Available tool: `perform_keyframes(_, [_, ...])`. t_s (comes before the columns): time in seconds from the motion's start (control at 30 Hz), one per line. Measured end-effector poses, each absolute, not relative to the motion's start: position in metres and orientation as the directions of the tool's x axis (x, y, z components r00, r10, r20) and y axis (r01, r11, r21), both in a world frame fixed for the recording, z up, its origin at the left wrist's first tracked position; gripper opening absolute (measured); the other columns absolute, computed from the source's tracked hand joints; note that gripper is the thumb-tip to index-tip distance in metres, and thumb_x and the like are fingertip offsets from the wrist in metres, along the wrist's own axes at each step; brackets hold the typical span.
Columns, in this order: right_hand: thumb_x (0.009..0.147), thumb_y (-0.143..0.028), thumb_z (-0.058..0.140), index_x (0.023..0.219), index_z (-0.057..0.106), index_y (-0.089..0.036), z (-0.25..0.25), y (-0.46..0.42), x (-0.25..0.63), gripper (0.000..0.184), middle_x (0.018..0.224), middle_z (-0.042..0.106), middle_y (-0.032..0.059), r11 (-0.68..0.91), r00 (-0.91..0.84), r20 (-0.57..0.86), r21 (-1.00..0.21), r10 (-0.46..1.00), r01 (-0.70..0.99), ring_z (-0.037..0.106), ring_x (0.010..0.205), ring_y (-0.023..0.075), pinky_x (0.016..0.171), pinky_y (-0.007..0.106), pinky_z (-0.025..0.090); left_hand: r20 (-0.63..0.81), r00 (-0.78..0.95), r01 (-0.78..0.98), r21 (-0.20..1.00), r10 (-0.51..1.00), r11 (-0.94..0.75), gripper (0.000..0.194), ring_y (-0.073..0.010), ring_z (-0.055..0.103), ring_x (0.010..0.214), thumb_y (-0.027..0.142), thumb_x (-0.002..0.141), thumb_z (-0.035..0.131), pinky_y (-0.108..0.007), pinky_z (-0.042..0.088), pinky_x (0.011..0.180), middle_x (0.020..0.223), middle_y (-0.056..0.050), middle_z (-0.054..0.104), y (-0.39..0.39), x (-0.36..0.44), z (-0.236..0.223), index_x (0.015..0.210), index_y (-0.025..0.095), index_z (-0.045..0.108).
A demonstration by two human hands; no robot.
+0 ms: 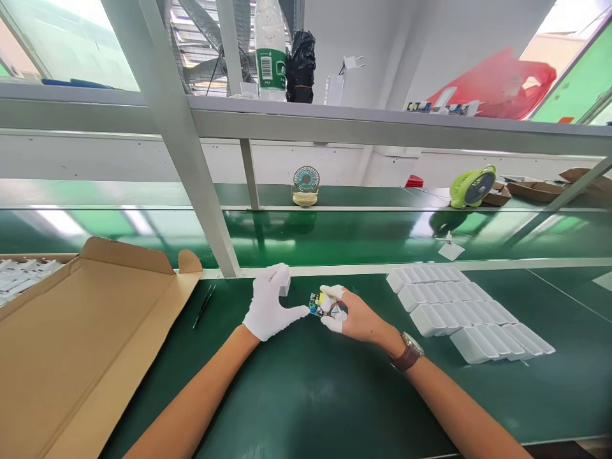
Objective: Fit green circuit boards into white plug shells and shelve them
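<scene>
Circuit board (314, 307) is pinched between the white-covered thumb and fingers of the right hand (356, 315), above the middle of a green worktable (306, 395). A white casing (285, 285) is gripped by the fingers of the gloved left hand (268, 306), whose thumb is stretched to the board's left edge; whether the two touch cannot be told. Rows of white trays (444, 296) are laid out at right, while an opened cardboard box (90, 325) is set at left, beside a dark pen-like tool (204, 306). A lime-green fan (461, 189) is stationed at far right.
</scene>
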State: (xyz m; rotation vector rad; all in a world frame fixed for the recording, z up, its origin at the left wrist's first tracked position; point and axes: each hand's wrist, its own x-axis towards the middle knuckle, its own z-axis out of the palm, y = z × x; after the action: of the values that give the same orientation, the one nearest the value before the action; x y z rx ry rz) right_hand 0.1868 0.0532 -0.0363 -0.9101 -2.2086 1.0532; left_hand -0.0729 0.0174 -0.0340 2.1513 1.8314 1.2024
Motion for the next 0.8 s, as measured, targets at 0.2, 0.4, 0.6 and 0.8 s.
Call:
perform_keyframes(0.2, [0.083,-0.022,0.067,0.137,0.050,-0.023,-0.072,0.061,0.178,0.057,0.114,0.062,0.0066,0.410,-0.591,0.230,-0.892,0.774,0.191,0.067,0.100,0.0195,0.096,0.041,0.056,0.227,-0.150,0.730,0.682,0.962,-0.048,0.113,-0.0395,0.026,0.151,0.053,0.071,0.081,-0.056,0.025,0.121,0.163,-0.016,0.033,0.042,-0.100,-0.051,0.161,0.023,0.018])
perform_keyframes(0.4, [0.085,-0.018,0.063,0.139,0.049,-0.029,-0.079,0.057,0.186,0.057,0.126,0.056,0.0086,0.438,-0.616,0.200,-0.859,0.762,0.264,0.066,0.094,0.0194,0.084,0.040,0.060,0.051,-0.095,0.712,0.701,0.994,0.032,0.098,-0.0352,0.044,0.141,0.043,0.074,0.077,-0.050,0.035,0.116,0.151,-0.014,0.051,0.058,-0.102,-0.055,0.158,0.022,0.030])
perform_keyframes(0.6, [0.084,-0.016,0.064,0.143,0.045,-0.027,-0.070,0.048,0.190,0.063,0.131,0.056,0.0115,0.480,-0.607,0.191,-0.801,0.772,0.358,0.065,0.100,0.0243,0.087,0.043,0.059,0.138,-0.039,0.722,0.689,0.990,-0.068,0.046,-0.0228,0.064,0.096,0.030,0.073,0.075,-0.039,0.052,0.089,0.105,-0.004,0.066,0.040,-0.076,-0.049,0.114,0.020,0.060])
perform_keyframes(0.8, [0.082,-0.012,0.061,0.120,0.060,-0.029,-0.055,0.046,0.192,0.041,0.125,0.059,0.0074,0.483,-0.512,0.266,-0.800,0.817,0.356,0.066,0.094,0.0228,0.083,0.041,0.060,0.218,0.079,0.676,0.705,0.973,-0.213,0.045,-0.0210,0.063,0.097,0.018,0.074,0.068,-0.036,0.053,0.089,0.110,-0.005,0.063,0.018,-0.049,-0.061,0.117,0.022,0.054])
